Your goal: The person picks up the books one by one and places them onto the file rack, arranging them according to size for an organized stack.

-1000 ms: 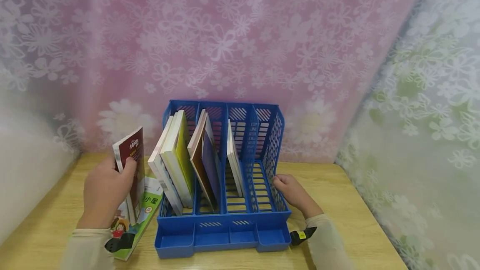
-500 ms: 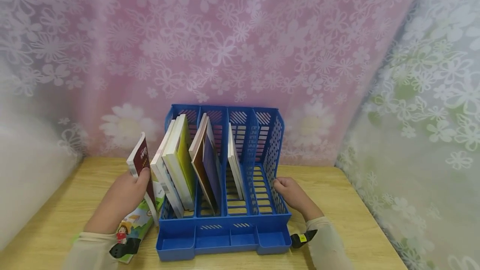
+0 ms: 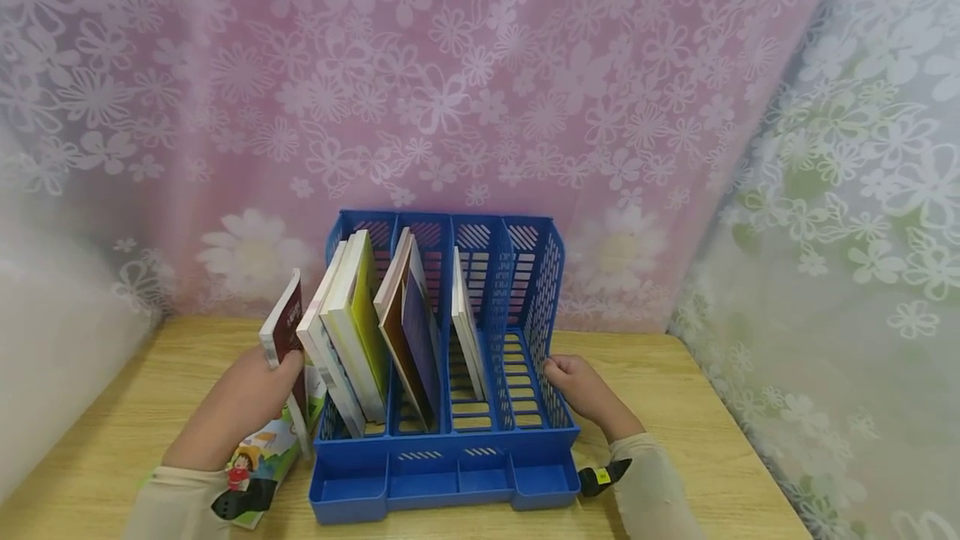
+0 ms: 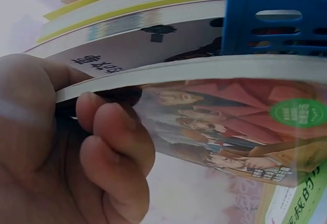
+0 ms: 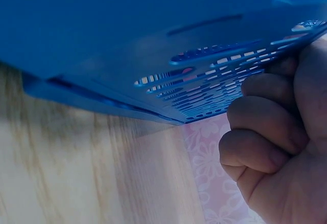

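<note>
My left hand (image 3: 251, 394) pinches a dark red book (image 3: 288, 327) between thumb and curled fingers. The book stands nearly upright just outside the left wall of a blue desk file rack (image 3: 442, 444). In the left wrist view, the book's illustrated cover (image 4: 225, 124) with a green round badge faces the fingertips. On the other side, my right hand (image 3: 581, 382) grips the edge of the rack's right wall (image 3: 551, 315), its fingers curled in the right wrist view. Beneath the held book lies a green picture-covered book (image 3: 273, 440), partly hidden by the left hand and wrist.
White-edged books with a yellow one (image 3: 367, 307) lean in the rack's left compartment. A brown and purple group (image 3: 420, 332) leans in the second, thin books (image 3: 467, 332) in the third. Shallow trays (image 3: 427, 483) run along the front. Behind the wooden table (image 3: 660, 373) hangs a pink floral curtain (image 3: 450, 90).
My left hand has carried the dark red book rightward, close to the rack's left side, and turned it more edge-on. The right hand keeps its hold on the rack.
</note>
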Demonstrator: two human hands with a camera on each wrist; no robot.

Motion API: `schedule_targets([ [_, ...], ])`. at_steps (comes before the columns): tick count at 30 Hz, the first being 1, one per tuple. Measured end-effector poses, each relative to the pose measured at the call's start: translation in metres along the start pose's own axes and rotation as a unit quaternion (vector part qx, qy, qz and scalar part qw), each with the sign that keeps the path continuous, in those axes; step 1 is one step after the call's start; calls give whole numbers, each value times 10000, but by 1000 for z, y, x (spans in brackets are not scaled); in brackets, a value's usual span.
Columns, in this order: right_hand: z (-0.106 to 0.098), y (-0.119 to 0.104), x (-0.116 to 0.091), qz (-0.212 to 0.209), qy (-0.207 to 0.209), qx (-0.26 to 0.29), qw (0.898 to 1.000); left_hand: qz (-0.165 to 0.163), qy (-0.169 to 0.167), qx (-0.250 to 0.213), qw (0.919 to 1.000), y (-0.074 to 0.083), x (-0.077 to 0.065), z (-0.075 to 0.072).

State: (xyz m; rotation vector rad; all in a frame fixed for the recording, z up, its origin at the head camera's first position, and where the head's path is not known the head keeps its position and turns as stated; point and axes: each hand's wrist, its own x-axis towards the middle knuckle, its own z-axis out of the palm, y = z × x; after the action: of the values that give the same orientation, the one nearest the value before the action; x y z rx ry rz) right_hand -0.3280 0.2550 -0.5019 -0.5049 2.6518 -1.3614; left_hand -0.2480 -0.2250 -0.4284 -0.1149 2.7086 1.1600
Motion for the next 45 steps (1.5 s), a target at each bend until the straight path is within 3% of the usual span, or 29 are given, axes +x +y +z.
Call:
schedule_targets([
  [4, 0, 1, 0, 18, -17, 34, 10000, 289, 296, 115, 9991, 12, -21, 9],
  [8, 1, 2, -1, 7, -54, 99, 9999, 292, 165, 276, 9991, 13, -19, 9],
  [16, 0, 1, 0, -61, 5, -4, 10000, 346, 304, 452, 9979, 8, -12, 11],
  [32, 1, 1, 0, 46, 69, -50, 10000, 249, 313, 350, 9986, 4, -11, 9],
  [45, 0, 0, -1, 88, -15, 13, 10000, 225, 281, 618, 9974, 5, -10, 7],
])
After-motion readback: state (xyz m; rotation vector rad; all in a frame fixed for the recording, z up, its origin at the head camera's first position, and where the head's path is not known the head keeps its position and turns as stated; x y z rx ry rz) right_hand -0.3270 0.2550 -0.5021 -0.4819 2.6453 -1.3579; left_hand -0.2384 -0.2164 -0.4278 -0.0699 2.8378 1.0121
